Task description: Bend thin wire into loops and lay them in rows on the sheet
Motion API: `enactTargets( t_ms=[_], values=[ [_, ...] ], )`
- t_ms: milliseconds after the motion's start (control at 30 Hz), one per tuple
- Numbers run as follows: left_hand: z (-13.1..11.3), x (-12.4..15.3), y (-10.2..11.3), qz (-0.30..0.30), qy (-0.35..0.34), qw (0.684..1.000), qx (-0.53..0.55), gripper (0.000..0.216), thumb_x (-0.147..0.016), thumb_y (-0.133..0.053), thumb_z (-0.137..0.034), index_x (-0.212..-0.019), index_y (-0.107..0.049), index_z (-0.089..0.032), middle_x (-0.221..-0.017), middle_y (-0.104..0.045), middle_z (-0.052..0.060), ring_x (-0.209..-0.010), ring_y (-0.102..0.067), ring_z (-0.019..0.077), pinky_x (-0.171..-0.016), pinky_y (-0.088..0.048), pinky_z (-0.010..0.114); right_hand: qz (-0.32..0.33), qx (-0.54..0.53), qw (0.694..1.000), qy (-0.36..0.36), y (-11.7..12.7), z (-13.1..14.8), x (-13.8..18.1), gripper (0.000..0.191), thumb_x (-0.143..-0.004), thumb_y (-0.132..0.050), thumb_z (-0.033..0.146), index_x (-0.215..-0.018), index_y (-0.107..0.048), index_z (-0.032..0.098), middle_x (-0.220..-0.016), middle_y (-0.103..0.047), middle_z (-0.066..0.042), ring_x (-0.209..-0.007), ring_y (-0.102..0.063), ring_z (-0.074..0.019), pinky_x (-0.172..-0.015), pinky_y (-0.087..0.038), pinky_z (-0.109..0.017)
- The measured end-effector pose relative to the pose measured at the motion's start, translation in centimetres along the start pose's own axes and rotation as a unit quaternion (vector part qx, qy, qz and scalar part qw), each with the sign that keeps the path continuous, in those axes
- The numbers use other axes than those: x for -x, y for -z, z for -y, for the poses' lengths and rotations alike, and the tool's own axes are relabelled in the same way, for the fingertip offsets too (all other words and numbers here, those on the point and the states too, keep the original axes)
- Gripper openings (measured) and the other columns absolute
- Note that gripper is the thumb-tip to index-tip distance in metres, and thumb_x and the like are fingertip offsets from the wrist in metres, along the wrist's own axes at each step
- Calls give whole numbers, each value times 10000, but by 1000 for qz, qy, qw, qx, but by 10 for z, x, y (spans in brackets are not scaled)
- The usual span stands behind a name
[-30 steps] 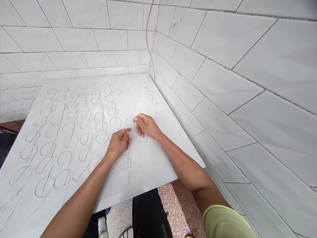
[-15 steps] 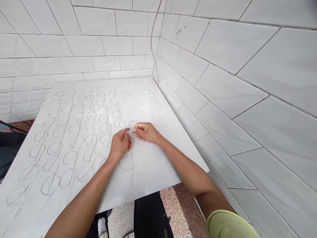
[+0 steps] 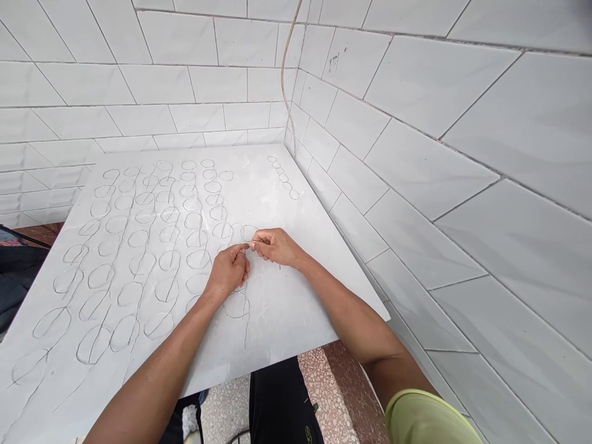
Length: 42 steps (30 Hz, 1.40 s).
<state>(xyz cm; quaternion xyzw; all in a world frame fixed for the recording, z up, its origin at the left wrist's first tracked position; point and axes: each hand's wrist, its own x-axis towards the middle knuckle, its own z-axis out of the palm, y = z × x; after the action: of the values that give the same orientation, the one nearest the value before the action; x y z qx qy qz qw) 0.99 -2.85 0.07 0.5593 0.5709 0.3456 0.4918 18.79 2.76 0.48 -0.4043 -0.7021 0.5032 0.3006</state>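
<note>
thin dark wire with round loops [image 3: 241,233] is at the grip, one loop showing just beyond the fingertips. white rectangular-tiled walls [image 3: 453,185] rise beyond and to the right of the grip; beneath it spreads a broad, flat white tabletop [image 3: 296,305]. rows of thin dark looped strands [image 3: 147,248] lie left of the grip. the left hand [image 3: 228,270] and right hand [image 3: 278,246] touch at the fingertips — the right pinched closed on the wire, the left's hold i cannot tell. a short chain of small dark loops [image 3: 282,177] lies beyond the grip.
</note>
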Motion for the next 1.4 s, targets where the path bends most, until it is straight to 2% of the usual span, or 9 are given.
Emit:
enactTargets(
  t_ms=[200, 367, 467, 533, 600, 733, 933, 1167, 1400],
  values=[
    [2, -4, 1, -15, -42, 999, 21, 501, -1002, -462, -513, -1292, -636, -144, -697, -627, 1, -497, -577, 140, -529, -503, 291, -2, 11, 1000, -8, -1, 2, 1, 267, -899, -594, 416, -752, -597, 193, -668, -593, 23, -548, -502, -99, -450, -344, -206],
    [-6, -4, 7, -29, -33, 998, 46, 615, -940, -597, -521, -1406, -564, -121, -829, -696, 40, -669, -658, 172, -655, -565, 320, -24, 29, 999, 6, 0, 2, 0, 244, -903, -569, 383, -745, -578, 197, -676, -582, 28, -563, -498, -102, -470, -346, -216],
    [-12, -6, 11, -53, -43, 997, 38, 585, -927, -614, -562, -1334, -622, -141, -1008, -737, 91, -850, -700, 204, -806, -578, 359, -31, 42, 998, 21, 3, 2, 1, 240, -922, -538, 364, -745, -557, 202, -670, -557, 34, -556, -473, -100, -468, -316, -221],
    [-16, -9, 14, -70, -52, 995, 53, 535, -941, -580, -594, -1225, -681, -151, -1076, -734, 112, -923, -702, 225, -839, -579, 380, -34, 53, 997, 34, 3, 2, 1, 240, -935, -519, 356, -749, -542, 206, -670, -546, 38, -549, -444, -98, -469, -300, -224],
    [-19, -12, 15, -79, -54, 991, 90, 515, -944, -571, -599, -1150, -706, -147, -1069, -734, 125, -926, -703, 234, -825, -585, 389, -29, 61, 997, 47, 3, 2, 2, 243, -946, -502, 350, -749, -523, 208, -672, -544, 39, -547, -427, -96, -475, -297, -226],
    [-22, -17, 16, -77, -48, 983, 161, 468, -923, -648, -505, -1197, -689, -128, -939, -735, 104, -801, -691, 197, -783, -586, 378, -9, 75, 996, 57, 3, 5, 4, 253, -965, -469, 348, -754, -486, 210, -678, -563, 37, -552, -442, -95, -498, -304, -224],
    [-17, -14, 18, -76, -38, 981, 177, 404, -902, -680, -413, -1153, -717, -99, -846, -723, 82, -721, -663, 171, -766, -582, 373, 15, 88, 994, 64, 5, 9, 5, 263, -981, -435, 311, -740, -439, 207, -682, -606, 30, -604, -509, -100, -566, -357, -223],
    [-10, -12, 20, -83, -32, 984, 152, 455, -903, -665, -486, -1146, -714, -105, -862, -728, 87, -723, -663, 175, -752, -585, 369, 35, 59, 997, 46, 6, 3, 3, 228, -978, -490, 374, -811, -481, 220, -697, -596, 41, -565, -497, -103, -515, -363, -224],
    [-7, -5, 14, -187, -87, 978, 19, 551, -949, -574, -571, -1320, -616, -165, -1044, -734, 92, -866, -695, 211, -776, -585, 376, -40, 76, 995, 56, 18, 0, 1, 231, -995, -468, 389, -837, -501, 223, -719, -602, 33, -621, -538, -112, -564, -394, -226]
  ],
)
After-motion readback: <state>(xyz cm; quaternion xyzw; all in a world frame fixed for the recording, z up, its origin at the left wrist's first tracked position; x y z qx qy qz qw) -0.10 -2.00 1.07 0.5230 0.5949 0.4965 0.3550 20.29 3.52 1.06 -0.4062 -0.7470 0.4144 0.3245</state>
